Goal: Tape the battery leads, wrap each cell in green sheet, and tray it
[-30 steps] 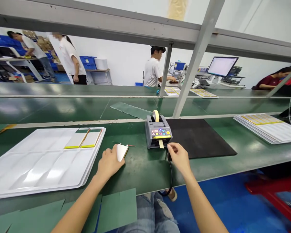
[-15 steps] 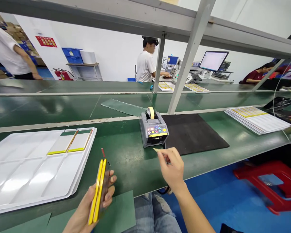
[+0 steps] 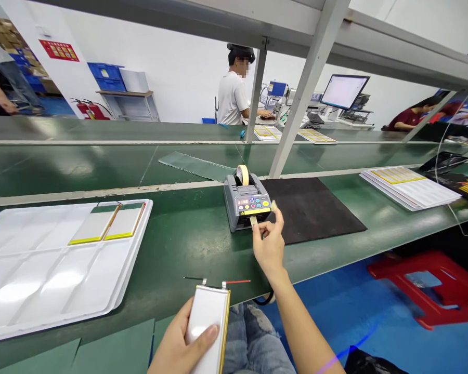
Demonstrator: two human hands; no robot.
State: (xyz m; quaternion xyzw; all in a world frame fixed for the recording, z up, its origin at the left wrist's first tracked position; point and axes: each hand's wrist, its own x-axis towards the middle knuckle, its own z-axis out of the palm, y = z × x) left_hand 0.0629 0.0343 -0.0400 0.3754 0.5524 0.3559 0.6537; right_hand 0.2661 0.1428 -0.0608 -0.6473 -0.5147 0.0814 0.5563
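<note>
**Cell (image 3: 207,324) lies left of tape (image 3: 253,221), nearer to body**

From my head view, the left hand (image 3: 180,338) holds the cell, its long axis pointing away from the body, wire end farthest. The right hand (image 3: 270,246) is the nearer one to the dispenser (image 3: 248,201); its fingertips are narrow at the tape, but I cannot tell if they pinch it.

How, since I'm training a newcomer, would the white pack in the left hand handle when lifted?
The white pack is probably stiff: it looks flat and unbent in the left hand. Its thin red lead and black lead might bend easily.
</note>
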